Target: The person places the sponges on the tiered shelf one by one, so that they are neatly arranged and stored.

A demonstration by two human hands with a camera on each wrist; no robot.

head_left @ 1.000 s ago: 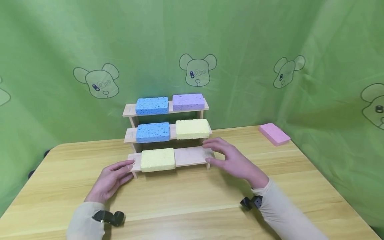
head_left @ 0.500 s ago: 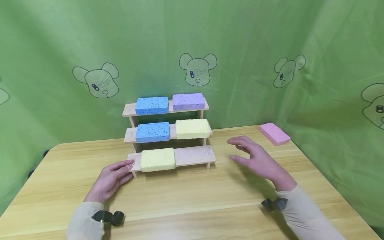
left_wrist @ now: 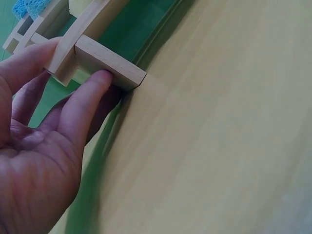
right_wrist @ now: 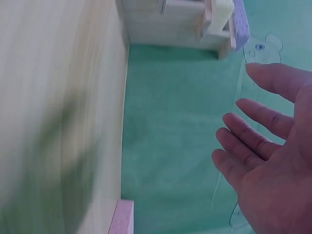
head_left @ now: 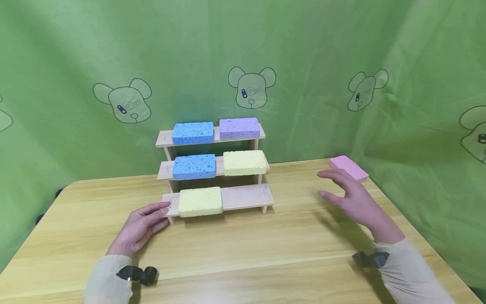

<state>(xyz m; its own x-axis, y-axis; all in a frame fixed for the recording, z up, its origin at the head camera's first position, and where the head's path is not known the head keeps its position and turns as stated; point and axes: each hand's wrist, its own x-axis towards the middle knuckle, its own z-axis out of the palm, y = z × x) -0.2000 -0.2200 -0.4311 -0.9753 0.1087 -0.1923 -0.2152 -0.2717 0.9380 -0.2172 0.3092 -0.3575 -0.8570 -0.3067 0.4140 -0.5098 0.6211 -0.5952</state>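
Note:
A three-tier wooden display rack (head_left: 247, 197) stands on the table. My left hand (head_left: 138, 230) grips the left end of its bottom tier; in the left wrist view the thumb (left_wrist: 100, 80) lies against the rack's leg. On the top tier sit a blue sponge (head_left: 193, 132) and a purple sponge (head_left: 239, 128). The middle tier bears another blue sponge (head_left: 194, 166) and a yellow sponge (head_left: 244, 162). A second yellow sponge (head_left: 200, 202) lies left of centre on the bottom tier. My right hand (head_left: 357, 204) hovers, holding nothing, just before a pink sponge (head_left: 346, 164), partly covering it.
The wooden table (head_left: 235, 261) reaches back to a green curtain (head_left: 303, 84) printed with bear heads. Another curtain side closes in along the table's right edge. Dark cameras are strapped to both wrists.
My right hand has moved from the right end of the bottom tier rightward across the table to near the pink sponge. The left hand and the rack have stayed in place.

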